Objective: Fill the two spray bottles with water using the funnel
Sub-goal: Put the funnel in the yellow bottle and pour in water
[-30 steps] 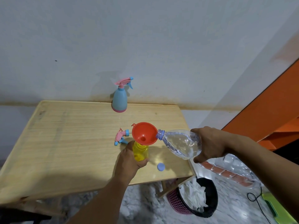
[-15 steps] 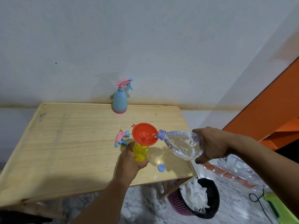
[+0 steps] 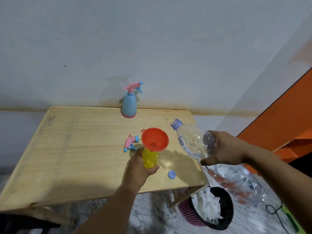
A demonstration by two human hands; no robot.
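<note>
My left hand [image 3: 138,168] grips the yellow spray bottle [image 3: 150,159] on the wooden table [image 3: 76,149]. An orange funnel [image 3: 155,139] sits in the bottle's neck. My right hand [image 3: 222,149] holds a clear water bottle [image 3: 192,141], tipped up with its open mouth raised to the right of the funnel and apart from it. The yellow bottle's pink and blue spray head [image 3: 130,144] lies on the table just left of the funnel. A blue spray bottle [image 3: 129,105] with its pink trigger head on stands at the table's back edge.
A blue bottle cap [image 3: 171,174] lies on the table near its front right edge. Below the table's right corner stands a purple waste basket [image 3: 206,210] with crumpled paper. A plastic pack of bottles [image 3: 236,183] sits on the floor at right. An orange panel [image 3: 287,119] rises at right.
My right hand has tilted the water bottle back up and drawn its mouth away from the funnel's rim to the right. My left hand stays on the yellow bottle.
</note>
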